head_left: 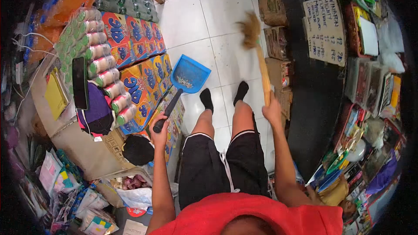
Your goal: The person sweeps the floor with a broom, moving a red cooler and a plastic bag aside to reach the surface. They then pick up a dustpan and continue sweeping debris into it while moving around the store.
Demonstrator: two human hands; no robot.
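My left hand (160, 131) grips the black handle of a blue dustpan (189, 74), which rests tilted on the white tiled floor (204, 13) with some small debris in its pan. My right hand (273, 109) holds the wooden handle of a straw broom (251, 29), whose bristle head hovers blurred over the tiles to the right of the dustpan. My feet in black socks (224, 95) stand between the two, just behind the pan.
Stacked cases of Big drink boxes (139, 74) and shrink-wrapped bottles (98, 56) line the left. A dark counter (315, 104) with a handwritten price sign (325, 29) and cardboard boxes (274, 39) lines the right. A phone (80, 82) lies on the bottle packs.
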